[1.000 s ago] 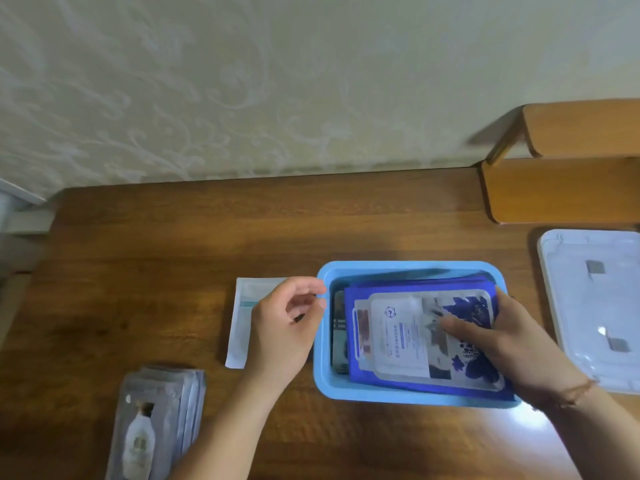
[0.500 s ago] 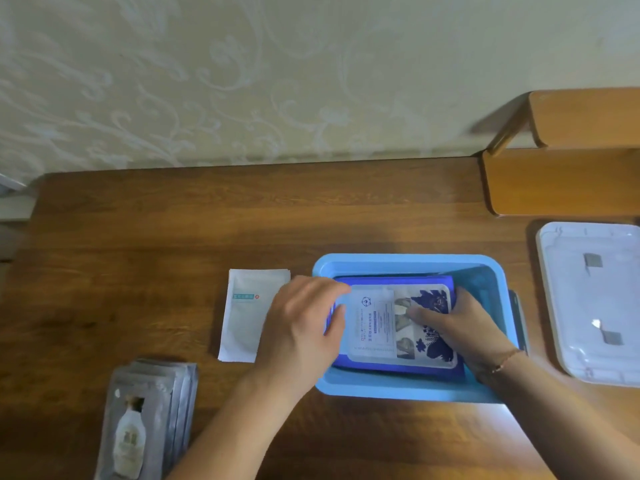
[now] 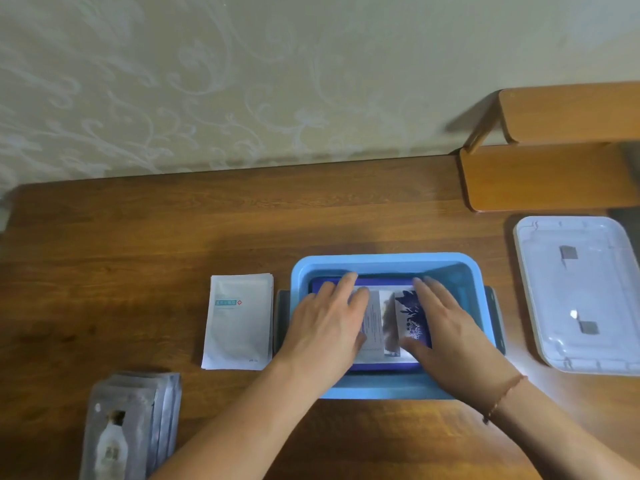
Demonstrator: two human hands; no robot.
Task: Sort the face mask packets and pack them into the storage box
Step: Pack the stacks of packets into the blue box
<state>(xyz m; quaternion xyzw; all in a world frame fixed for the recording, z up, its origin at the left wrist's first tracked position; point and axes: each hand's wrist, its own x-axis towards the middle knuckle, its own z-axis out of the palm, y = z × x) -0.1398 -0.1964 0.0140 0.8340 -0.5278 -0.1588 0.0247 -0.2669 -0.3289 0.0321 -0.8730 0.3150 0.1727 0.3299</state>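
A light blue storage box (image 3: 384, 263) stands on the wooden table (image 3: 173, 237), a little right of centre. Inside it lies a stack of blue and white face mask packets (image 3: 391, 317). My left hand (image 3: 329, 327) lies flat on the left half of the top packet, fingers straight. My right hand (image 3: 446, 334) presses flat on the right half. A pile of white packets (image 3: 239, 323) lies just left of the box. Several silver-grey packets (image 3: 128, 424) sit stacked at the table's front left.
The box's translucent white lid (image 3: 581, 292) lies on the table at the right. Behind it stands a wooden shelf unit (image 3: 554, 147) against the patterned wall. The table's left edge is at the far left.
Both hands have spread flat onto the blue packets, which now lie lower and level inside the box. The left hand moved right, from the box's left rim onto the stack.
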